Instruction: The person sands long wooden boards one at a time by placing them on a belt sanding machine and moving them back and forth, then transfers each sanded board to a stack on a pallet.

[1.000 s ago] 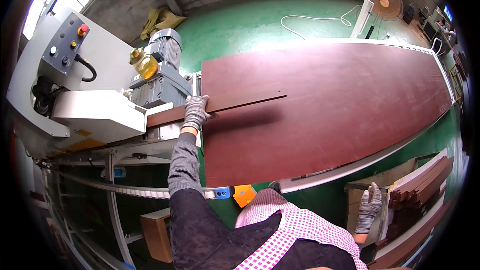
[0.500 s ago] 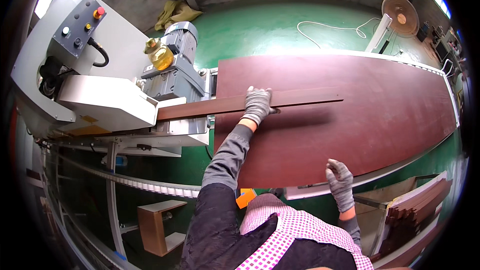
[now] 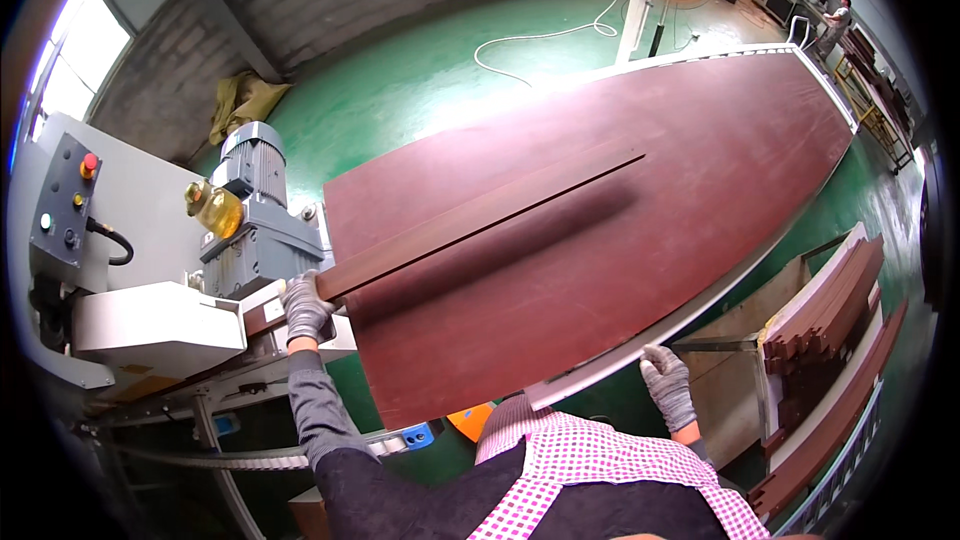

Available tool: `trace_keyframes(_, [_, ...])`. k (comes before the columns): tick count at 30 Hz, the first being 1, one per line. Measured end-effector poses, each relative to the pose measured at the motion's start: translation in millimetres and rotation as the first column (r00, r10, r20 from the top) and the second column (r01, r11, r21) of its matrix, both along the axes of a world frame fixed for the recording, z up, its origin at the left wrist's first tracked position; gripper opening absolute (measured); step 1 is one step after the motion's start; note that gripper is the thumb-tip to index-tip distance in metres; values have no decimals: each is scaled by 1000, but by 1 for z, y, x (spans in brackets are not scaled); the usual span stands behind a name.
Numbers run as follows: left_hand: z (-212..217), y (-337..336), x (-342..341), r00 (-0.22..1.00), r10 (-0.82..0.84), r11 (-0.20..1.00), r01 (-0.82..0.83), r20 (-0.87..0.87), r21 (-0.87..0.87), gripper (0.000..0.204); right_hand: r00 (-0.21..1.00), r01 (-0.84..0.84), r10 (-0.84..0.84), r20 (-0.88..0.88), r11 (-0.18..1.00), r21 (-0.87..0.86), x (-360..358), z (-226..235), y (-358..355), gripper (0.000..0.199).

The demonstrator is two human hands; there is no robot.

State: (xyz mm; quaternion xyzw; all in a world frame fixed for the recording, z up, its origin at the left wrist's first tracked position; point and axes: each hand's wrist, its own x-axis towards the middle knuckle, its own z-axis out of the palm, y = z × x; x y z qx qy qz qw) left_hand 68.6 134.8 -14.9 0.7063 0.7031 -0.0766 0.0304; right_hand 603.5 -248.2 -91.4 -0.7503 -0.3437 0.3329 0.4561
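- Biggest thing out there, the brown panel (image 3: 600, 270), fills the middle, its left edge close to the machine's outlet.
- Over to the white machine housing (image 3: 160, 325) beyond that edge: brown wood shows at its mouth, running in under the glove. The hand hides the join, so one piece or two, I can't tell!
- And here's the long brown strip (image 3: 490, 218), lying slantwise from the panel's left edge, its tip out past the middle towards the far right corner. More of it is over the panel than a second ago, so I'd judge that most of its length is now through.
- Off the near right edge, the stack of brown strips (image 3: 825, 300) sits apart, on its own stand.
- Big switch from the left hand (image 3: 308, 310)! Half a second ago it was partway along the strip; now it's back by the outlet, fingers wrapped over the wood, which looks like a fresh hold nearer the machine.
- The right hand (image 3: 668, 385) has drawn back to the panel's near edge, fingers loosely bent, nothing seen in them; touching the rim or not, I can't tell.
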Motion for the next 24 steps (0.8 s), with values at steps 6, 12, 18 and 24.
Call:
trace_keyframes(6, [14,4,61,976,-216,974,216,-10,69,58,989,85,-90,-117,995,-46,-10,2,-12,27])
trace_keyframes(12, [13,11,127,965,-260,964,261,-26,51,72,984,-2,-3,-180,1000,-23,-18,2,8,27])
trace_keyframes(18, [4,14,181,964,-264,964,263,13,43,78,974,-105,99,-202,994,-20,-30,12,43,27])
trace_keyframes(24, [1,6,184,861,-482,866,442,160,233,103,978,-136,134,-159,991,3,-43,22,54,27])
